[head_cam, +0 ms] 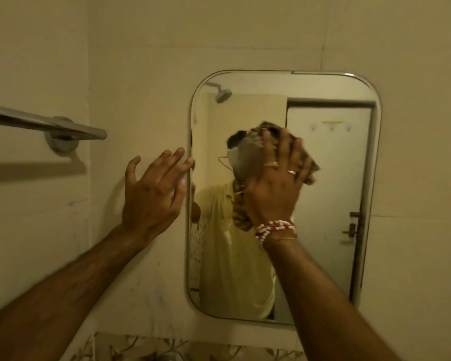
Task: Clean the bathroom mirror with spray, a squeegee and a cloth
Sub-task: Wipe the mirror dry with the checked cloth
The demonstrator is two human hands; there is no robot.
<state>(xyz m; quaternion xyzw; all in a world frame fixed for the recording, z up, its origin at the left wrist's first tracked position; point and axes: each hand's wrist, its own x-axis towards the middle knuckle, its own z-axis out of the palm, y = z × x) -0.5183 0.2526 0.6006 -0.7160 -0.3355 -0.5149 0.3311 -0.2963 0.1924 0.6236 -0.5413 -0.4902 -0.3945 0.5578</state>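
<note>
The rounded rectangular mirror (331, 194) hangs on the tiled wall ahead. My right hand (276, 186), with rings and a red and white beaded bracelet, presses a brown patterned cloth (310, 168) flat against the upper middle of the glass. The cloth shows around and above my fingers. My left hand (154, 188) is spread, its fingertips resting on the mirror's left edge, holding nothing. No spray bottle or squeegee is in view.
A metal towel bar (44, 123) sticks out from the wall at the left, above my left arm. Floral patterned tiles (146, 347) run below the mirror. A door and a shower head appear as reflections in the glass.
</note>
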